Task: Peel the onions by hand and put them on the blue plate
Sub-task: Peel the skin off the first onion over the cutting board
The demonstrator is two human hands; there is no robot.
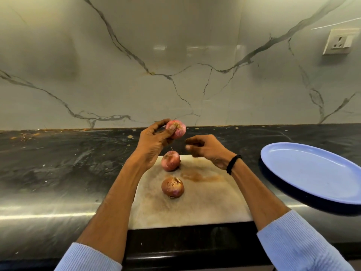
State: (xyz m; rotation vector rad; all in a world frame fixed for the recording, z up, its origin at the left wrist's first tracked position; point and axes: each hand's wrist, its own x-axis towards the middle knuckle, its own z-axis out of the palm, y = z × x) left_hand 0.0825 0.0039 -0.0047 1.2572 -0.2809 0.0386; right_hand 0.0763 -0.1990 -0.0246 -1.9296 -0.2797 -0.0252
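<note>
My left hand holds a round pinkish-red onion in the air, a little above the middle of the frame and over the far edge of the board. My thumb and curled fingers grasp its left side. Its papery skin is on, with fine darker streaks, and the dry, tan root tuft faces me, so its root-to-stem axis runs roughly toward and away from me.

My right hand hovers just right of that onion, apart from it. Its fingers are loosely curled and slightly blurred, with nothing visible in them. A black band circles that wrist.

Two more onions sit on the stained, off-white stone cutting board in the lower middle. The farther pink onion stands near the board's back edge, its thin stem wisp pointing up. The nearer brown onion wears dull, torn dry skin, and its broken top faces up and slightly toward me. The two are near each other but not touching.

The oval blue plate lies at the right edge of the frame on the black, veined stone counter, its long axis running from upper left to lower right. All three onions are well apart from it, to its left.
</note>
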